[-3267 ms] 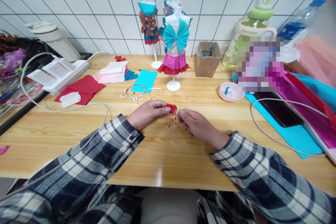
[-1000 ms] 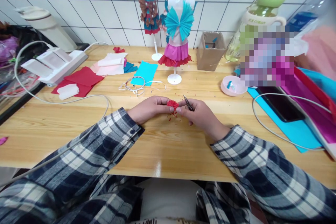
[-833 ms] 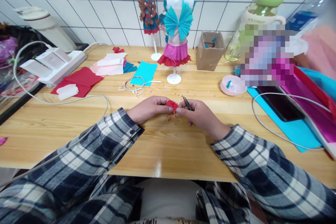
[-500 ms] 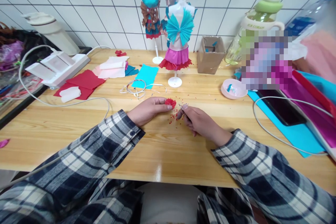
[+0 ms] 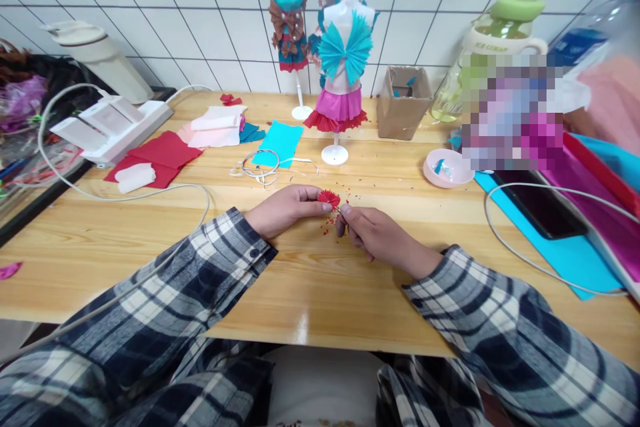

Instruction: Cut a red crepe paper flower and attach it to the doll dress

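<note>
My left hand (image 5: 293, 208) pinches a small red pleated paper rosette (image 5: 329, 198) between thumb and fingers, just above the table. Close on its right, my right hand (image 5: 377, 230) is closed round small metal scissors (image 5: 339, 211); only their thin tip shows, and the handles are hidden in my fingers. That tip touches or nearly touches the lower right edge of the rosette. Tiny red paper scraps (image 5: 327, 229) lie scattered on the wood under and around both hands.
Behind my hands stands a dress form (image 5: 346, 67) with a turquoise paper bow. Coiled ribbon (image 5: 260, 167), turquoise paper (image 5: 280, 141) and red paper (image 5: 163, 155) lie left of it. To the right are a cardboard box (image 5: 404, 107), a pink bowl (image 5: 449, 177) and a phone (image 5: 543, 207).
The scissors in my right hand have come up to the rosette's edge, from slightly apart before. My left hand and the rosette have shifted slightly right.
</note>
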